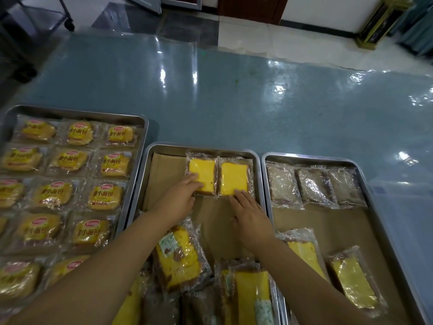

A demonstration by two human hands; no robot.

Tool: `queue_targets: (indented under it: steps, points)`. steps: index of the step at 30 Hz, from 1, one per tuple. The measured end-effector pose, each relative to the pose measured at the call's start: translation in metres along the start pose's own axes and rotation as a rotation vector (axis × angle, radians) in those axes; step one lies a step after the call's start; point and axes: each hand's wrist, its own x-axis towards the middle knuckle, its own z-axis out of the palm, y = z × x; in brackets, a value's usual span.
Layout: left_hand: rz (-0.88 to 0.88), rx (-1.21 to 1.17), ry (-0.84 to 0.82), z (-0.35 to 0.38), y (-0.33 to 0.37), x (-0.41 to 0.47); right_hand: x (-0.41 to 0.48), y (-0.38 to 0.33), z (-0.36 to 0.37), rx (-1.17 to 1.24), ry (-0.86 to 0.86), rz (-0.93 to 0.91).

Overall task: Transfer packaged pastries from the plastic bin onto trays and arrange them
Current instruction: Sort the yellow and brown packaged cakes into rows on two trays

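Your left hand (181, 195) lies with its fingers fairly straight over the near left corner of the left cake pack (203, 171). Your right hand (249, 218) touches the near edge of the right cake pack (235, 177) with flat, extended fingertips. Neither hand grips anything.

Both packs sit side by side at the far end of the middle tray (201, 146), on its brown paper liner (164, 174), with their film edges touching. Slide them rather than lift. Press lightly so the film doesn't crumple, and square the two near edges to one line. Tuck the pair snug toward the right rim, which should leave the bare strip on the left for a third pack.

More yellow cake packs (180, 252) lie heaped at the tray's near end. The plastic bin is out of view.
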Motion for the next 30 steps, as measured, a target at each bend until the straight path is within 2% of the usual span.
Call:
queue_targets:
  steps: [3, 6, 8, 11, 17, 21, 26, 28, 30]
  points:
    - [0.005, 0.009, -0.029, -0.006, 0.003, 0.0, 0.002, 0.0, -0.004, 0.062, -0.031, -0.006]
    - [-0.003, 0.026, 0.029, -0.019, 0.008, -0.005, 0.003, 0.0, -0.011, 0.087, -0.069, -0.015]
    - [-0.039, 0.031, 0.078, -0.029, 0.011, -0.014, 0.001, -0.004, -0.014, 0.071, 0.001, -0.039]
    - [-0.065, 0.169, 0.094, -0.04, 0.011, -0.038, -0.006, -0.02, -0.013, 0.101, 0.12, -0.08]
    - [-0.19, 0.207, -0.007, -0.045, 0.013, -0.087, -0.018, -0.06, 0.005, 0.494, -0.209, -0.018]
    - [-0.247, 0.149, -0.052, -0.043, 0.013, -0.105, -0.02, -0.073, 0.016, 0.673, -0.28, 0.119]
    - [-0.358, -0.062, -0.108, -0.06, 0.02, -0.097, -0.014, -0.08, 0.004, 0.849, -0.213, 0.231]
    - [-0.36, -0.119, -0.083, -0.072, 0.021, -0.089, -0.009, -0.083, -0.006, 0.969, -0.175, 0.243]
    - [-0.36, -0.175, 0.012, -0.088, 0.022, -0.079, -0.002, -0.085, -0.017, 1.014, -0.128, 0.228]
